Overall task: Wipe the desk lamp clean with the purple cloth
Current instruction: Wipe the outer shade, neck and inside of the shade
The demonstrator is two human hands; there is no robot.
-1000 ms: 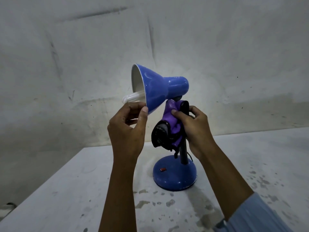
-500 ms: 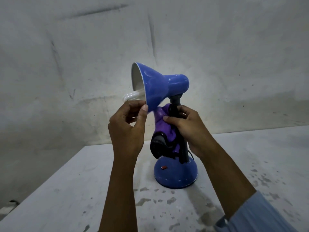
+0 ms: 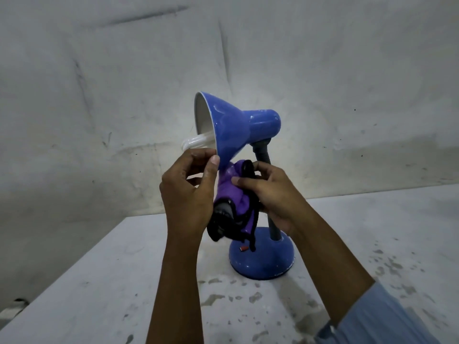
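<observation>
Head view shows the stained white table (image 3: 104, 289) carrying the blue desk lamp (image 3: 248, 125) upright near its middle, base and flexible neck bare of the cloth. Its shade is steadied at the lower rim, pinched by the left hand (image 3: 185, 192). Just beneath the shade the right hand (image 3: 268, 192) curls around the bunched purple cloth (image 3: 229, 192), so wiping looks underway, with most surfaces probably left.

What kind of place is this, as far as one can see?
Probably a bare workroom or storeroom, not a furnished home: a rough, stained grey wall, a scuffed, paint-chipped table, and only a blue desk lamp standing on it.
</observation>
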